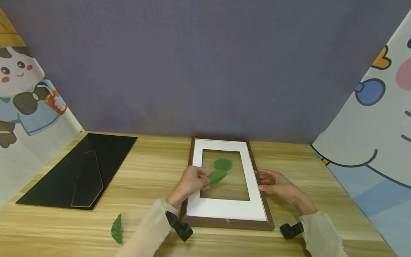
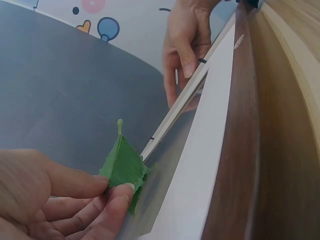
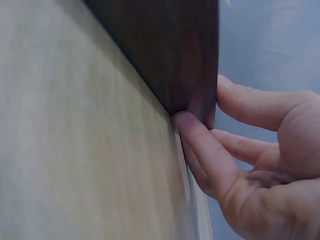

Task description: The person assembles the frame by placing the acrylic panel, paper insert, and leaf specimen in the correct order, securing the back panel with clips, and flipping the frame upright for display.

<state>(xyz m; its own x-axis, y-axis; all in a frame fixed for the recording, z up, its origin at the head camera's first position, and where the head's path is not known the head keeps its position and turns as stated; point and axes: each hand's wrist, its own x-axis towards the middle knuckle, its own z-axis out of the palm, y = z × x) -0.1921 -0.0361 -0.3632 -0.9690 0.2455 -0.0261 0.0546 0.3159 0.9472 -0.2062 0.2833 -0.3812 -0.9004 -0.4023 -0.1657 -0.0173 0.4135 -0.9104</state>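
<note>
My left hand (image 1: 193, 179) pinches a green leaf (image 1: 218, 176) between thumb and fingers, above the window of a picture frame (image 1: 226, 223). In the left wrist view the leaf (image 2: 122, 162) tilts up, its stalk pointing away from the fingertips. Another green leaf (image 1: 223, 163) lies farther back in the window, seemingly on clear glass. A white mat (image 1: 226, 208) borders the window inside the brown frame. My right hand (image 1: 282, 186) holds the frame's right side, and in the right wrist view its digits (image 3: 202, 150) press against the dark side of the frame.
A black backing board (image 1: 57, 178) with a fold-out stand (image 1: 87, 180) lies at the left. Near the front left, a ridged green leaf (image 1: 117, 229) rests on the wood-grain table (image 1: 147, 171). A grey panel (image 1: 199, 71) stands behind, with cartoon-printed sheets at both sides.
</note>
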